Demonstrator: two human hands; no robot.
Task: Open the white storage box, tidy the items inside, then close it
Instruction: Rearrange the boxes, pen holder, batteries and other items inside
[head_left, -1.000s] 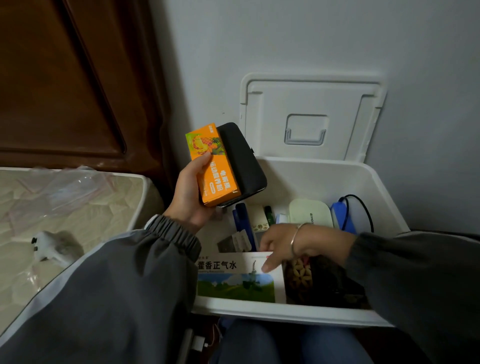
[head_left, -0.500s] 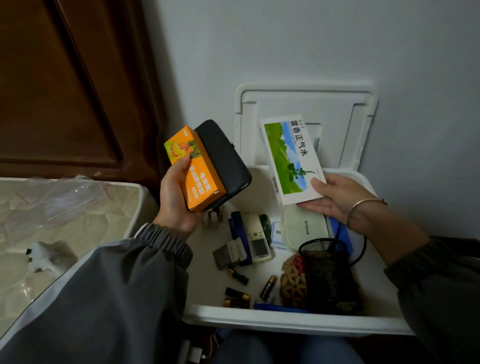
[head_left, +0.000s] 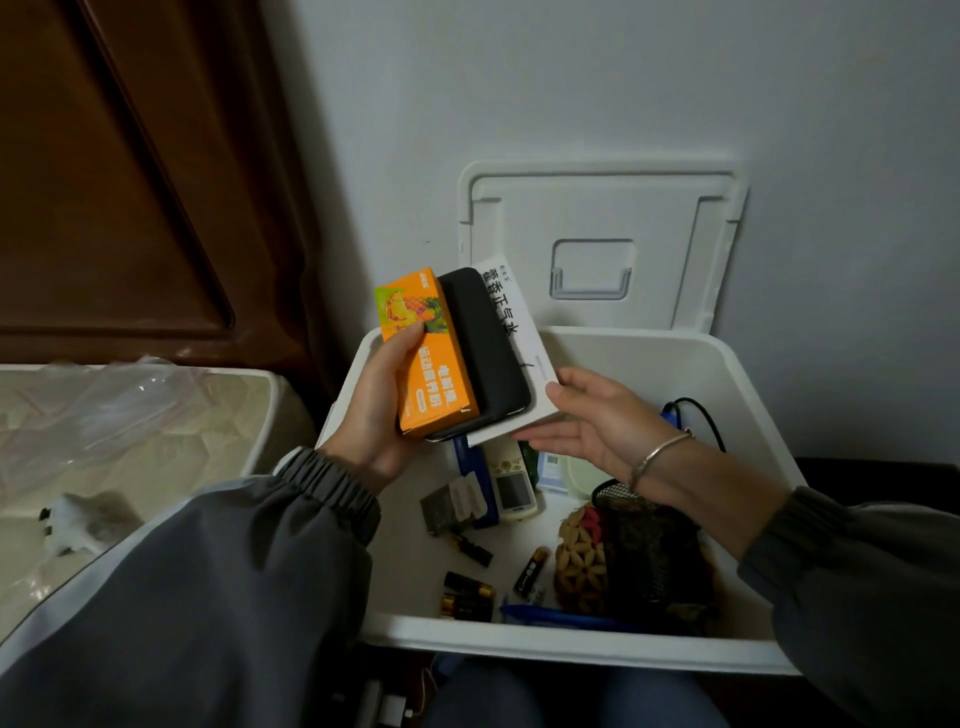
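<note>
The white storage box (head_left: 748, 395) stands open, its lid (head_left: 675, 218) leaning back against the wall. My left hand (head_left: 379, 410) holds an orange carton (head_left: 441, 379) stacked on a black flat case (head_left: 483, 353) above the box's left side. My right hand (head_left: 587, 421) presses a white medicine box (head_left: 514, 312) against the back of that stack. Inside the box lie loose batteries (head_left: 467, 592), a small white device with a screen (head_left: 511, 488), a black mesh cup (head_left: 649, 551), a woven flower-pattern piece (head_left: 576, 561) and a blue item with a cable (head_left: 670, 415).
A pale mattress (head_left: 130, 447) with clear plastic (head_left: 104, 395) lies to the left. Dark wooden panelling (head_left: 130, 171) rises behind it. The grey wall stands close behind the box. My knees and a cable show below the box's front rim (head_left: 571, 644).
My right hand lifted the white medicine box out of the storage box, then carried it left and tucked it behind the orange carton and black case in my left hand.
</note>
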